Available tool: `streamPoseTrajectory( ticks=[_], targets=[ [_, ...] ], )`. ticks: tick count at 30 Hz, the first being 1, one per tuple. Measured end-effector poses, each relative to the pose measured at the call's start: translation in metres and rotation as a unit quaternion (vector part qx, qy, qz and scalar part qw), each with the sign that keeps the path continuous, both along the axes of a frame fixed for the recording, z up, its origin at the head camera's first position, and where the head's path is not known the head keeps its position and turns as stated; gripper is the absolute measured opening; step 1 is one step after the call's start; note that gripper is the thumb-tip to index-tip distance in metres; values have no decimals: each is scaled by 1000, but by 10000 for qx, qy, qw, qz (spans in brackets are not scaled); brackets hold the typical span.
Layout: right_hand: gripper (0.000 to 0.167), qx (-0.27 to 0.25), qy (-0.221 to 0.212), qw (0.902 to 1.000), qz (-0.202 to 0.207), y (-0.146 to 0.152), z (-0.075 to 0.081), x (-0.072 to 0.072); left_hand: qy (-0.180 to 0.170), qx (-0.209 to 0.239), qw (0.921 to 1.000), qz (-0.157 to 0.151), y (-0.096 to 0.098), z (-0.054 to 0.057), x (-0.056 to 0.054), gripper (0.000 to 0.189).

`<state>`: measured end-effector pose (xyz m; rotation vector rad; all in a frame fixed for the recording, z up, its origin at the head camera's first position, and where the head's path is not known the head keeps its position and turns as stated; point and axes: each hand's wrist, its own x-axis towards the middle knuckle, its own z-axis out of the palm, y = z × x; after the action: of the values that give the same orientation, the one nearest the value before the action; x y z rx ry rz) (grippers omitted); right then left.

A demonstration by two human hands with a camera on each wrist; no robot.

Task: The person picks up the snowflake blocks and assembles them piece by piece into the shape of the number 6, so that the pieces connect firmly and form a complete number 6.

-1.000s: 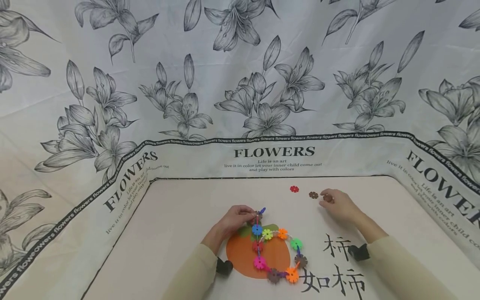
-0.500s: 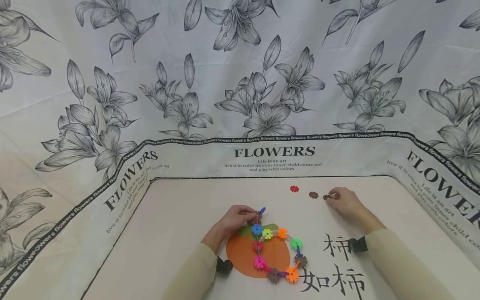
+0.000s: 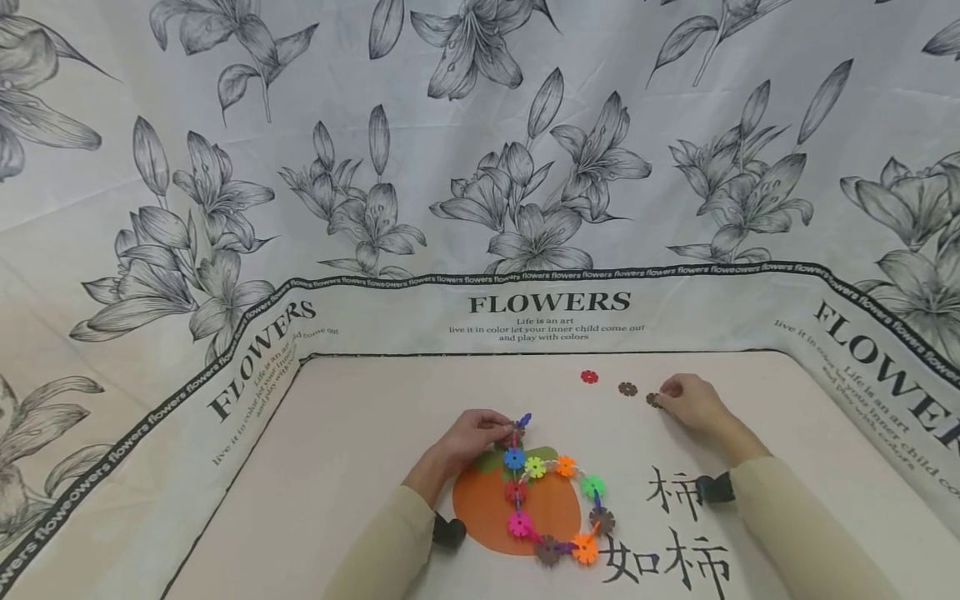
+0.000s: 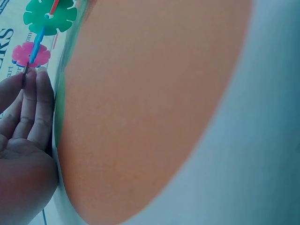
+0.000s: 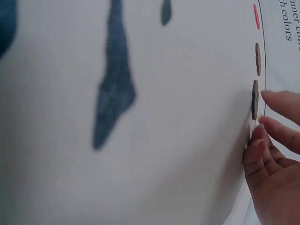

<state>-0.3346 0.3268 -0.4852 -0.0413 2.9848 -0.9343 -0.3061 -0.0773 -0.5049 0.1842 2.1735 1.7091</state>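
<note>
My left hand [image 3: 474, 437] pinches a brown snowflake disc [image 3: 517, 429] at the upper end of a looped chain of linked plastic snowflake discs. In the left wrist view, thumb and fingertips meet on the disc's thin edge [image 4: 25, 75]; a green disc [image 4: 49, 18] and a pink disc [image 4: 32, 55] rise beyond. A loose brown snowflake disc [image 3: 653, 400] lies at the fingertips of my right hand [image 3: 696, 404]. The right wrist view shows this brown disc [image 5: 255, 99] edge-on, with the thumb and forefinger tips spread apart close beside it.
Another brown disc [image 3: 627, 389] and a red disc [image 3: 589, 377] lie in a row near the back of the table. The chain [image 3: 584, 548] loops over an orange persimmon print [image 3: 487, 517] on the tablecloth. A flower-printed curtain [image 3: 547, 317] stands behind the table.
The right hand has shifted slightly right, and the brown disc that its fingers partly covered now shows at their tips. The left hand and the chain have stayed in place.
</note>
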Motion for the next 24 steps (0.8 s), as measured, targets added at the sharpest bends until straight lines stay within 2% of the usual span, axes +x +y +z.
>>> streamPoseTrajectory(
  ticks=[4,11,17,24],
  targets=[
    [39,17,-24,10000,35,0,0,3,19,-18,10000,-6,0,0,0,17],
    [39,-78,-176,9998,20,0,1,2,63,-54,10000,-5,0,0,1,17],
    [30,-240,53,9996,104,0,1,2,51,-41,10000,8,0,0,1,17],
    [24,-539,194,9975,420,-19,9,14,50,-79,10000,-9,0,2,3,17]
  ],
)
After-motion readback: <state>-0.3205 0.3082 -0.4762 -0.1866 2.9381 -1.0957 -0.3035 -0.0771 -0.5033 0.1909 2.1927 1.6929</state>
